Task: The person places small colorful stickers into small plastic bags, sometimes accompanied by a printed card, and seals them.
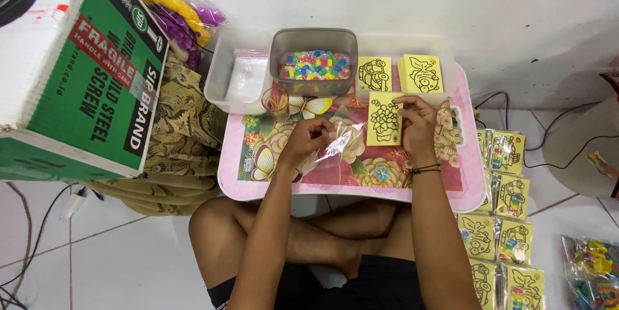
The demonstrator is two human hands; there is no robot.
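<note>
Left hand (309,137) pinching the clear plastic sleeve (340,142) open over the table (232,174), right hand (416,123) gripping the yellow card (385,118) — best slid in square, corners first, sleeve mouth kept taut.

You are sitting cross-legged on a white tiled floor (129,265) at home, at a low pink folding table (258,184). A cardboard box (84,84), loose cables (39,232) and rows of packed yellow craft cards (503,220) suggest small-scale home packing work.
</note>
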